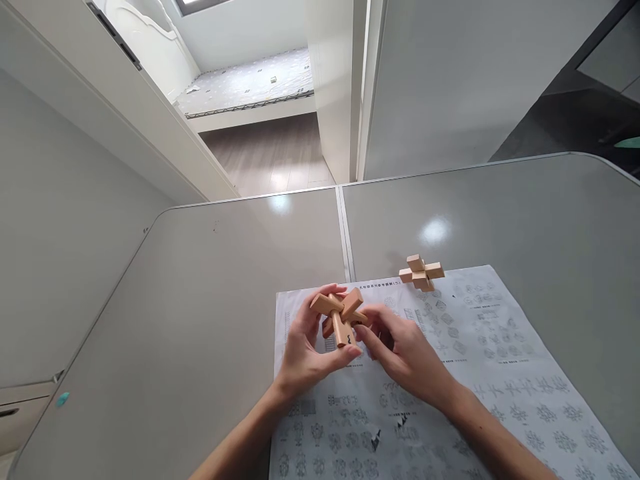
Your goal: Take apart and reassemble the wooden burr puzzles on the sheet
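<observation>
Held above the sheet is a wooden interlocking puzzle (341, 319) made of several crossed bars, one of them with a small dark mark on its end. My left hand (311, 340) wraps around its left side, thumb along the bottom and fingers behind. From the right, my right hand (400, 347) pinches the bar that points right; its other fingers curl underneath, partly hidden. A second wooden puzzle (421, 273), shaped like a crossed burr, rests at the sheet's top edge, apart from both hands. Under the hands lies a large printed paper (435, 373) covered in puzzle diagrams.
The grey table (225, 320) has a pale seam (345, 230) running away from me near its middle. Past its far edge, a doorway shows a bed (250, 83) and wood floor. A drawer unit (25, 417) stands at the lower left.
</observation>
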A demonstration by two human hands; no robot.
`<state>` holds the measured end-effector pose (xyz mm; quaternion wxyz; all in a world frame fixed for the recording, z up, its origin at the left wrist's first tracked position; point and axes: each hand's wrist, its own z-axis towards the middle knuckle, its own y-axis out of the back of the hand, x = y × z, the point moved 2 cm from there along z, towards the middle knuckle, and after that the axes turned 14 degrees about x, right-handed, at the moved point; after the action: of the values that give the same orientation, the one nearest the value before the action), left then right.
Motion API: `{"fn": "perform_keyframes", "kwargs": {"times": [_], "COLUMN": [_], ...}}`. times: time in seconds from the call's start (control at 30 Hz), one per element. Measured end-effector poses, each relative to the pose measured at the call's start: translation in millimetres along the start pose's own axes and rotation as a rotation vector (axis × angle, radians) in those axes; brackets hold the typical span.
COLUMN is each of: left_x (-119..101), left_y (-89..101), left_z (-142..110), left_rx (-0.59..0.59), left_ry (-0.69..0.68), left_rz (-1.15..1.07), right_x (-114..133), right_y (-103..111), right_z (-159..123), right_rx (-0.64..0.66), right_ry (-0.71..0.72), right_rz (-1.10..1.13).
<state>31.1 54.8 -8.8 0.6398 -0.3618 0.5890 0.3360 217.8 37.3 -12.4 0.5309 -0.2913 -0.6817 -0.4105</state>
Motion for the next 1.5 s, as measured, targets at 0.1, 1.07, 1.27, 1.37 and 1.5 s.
{"fn": "perform_keyframes", "kwargs": {"times": [0.1,1.07,1.27,1.37,1.5], "left_x": [-3,-10,-4,-4,-5], "left_y": [-1.7,-8.3,-4.4,-2.1,2.5], "left_z": [-1,0,-2,-2,1], "left_rx": [-0.04,0.077,0.062,0.045,-0.039], "left_ry": [-0.013,-0.165,-0.213,-0.177,-0.112], "left_rz": [0.172,0.455,0.389,0.299,0.06], "right_x": [-1,-6,-4,-4,-4], "right_y": [0,4,3,3,5], "right_z": [0,0,0,0,-1], "right_rx": [-0.024,-0.134,-0.162,-0.169,-0.204], "right_ry": [0.008,-0.041,-0.039,-0.039,-0.042], "right_rz": [0.02,0.079,0.052,0.036,0.001]}}
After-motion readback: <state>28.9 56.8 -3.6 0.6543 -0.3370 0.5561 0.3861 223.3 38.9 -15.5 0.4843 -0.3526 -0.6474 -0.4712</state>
